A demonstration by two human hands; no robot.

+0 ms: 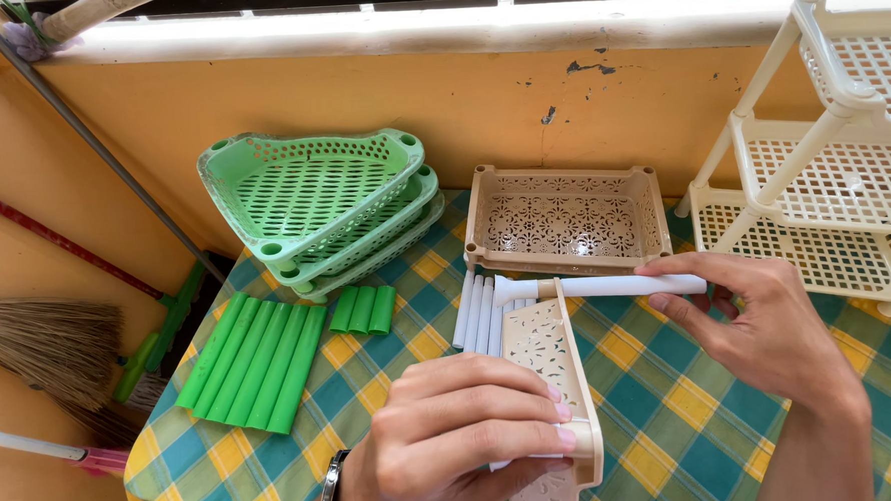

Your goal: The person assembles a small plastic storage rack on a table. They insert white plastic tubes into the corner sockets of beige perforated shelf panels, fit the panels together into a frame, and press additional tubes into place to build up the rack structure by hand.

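Note:
My left hand grips a beige perforated tray held on edge over the table, together with a white tube at its near corner. My right hand holds a white plastic tube lying across the tray's far corner, fingertips pinching its right end. More white tubes lie side by side on the checked tablecloth just left of the tray. Another beige tray rests flat behind them.
A stack of green triangular baskets stands at the back left, with long green tubes and short green tubes in front. An assembled cream rack stands at right. Brooms lean at left.

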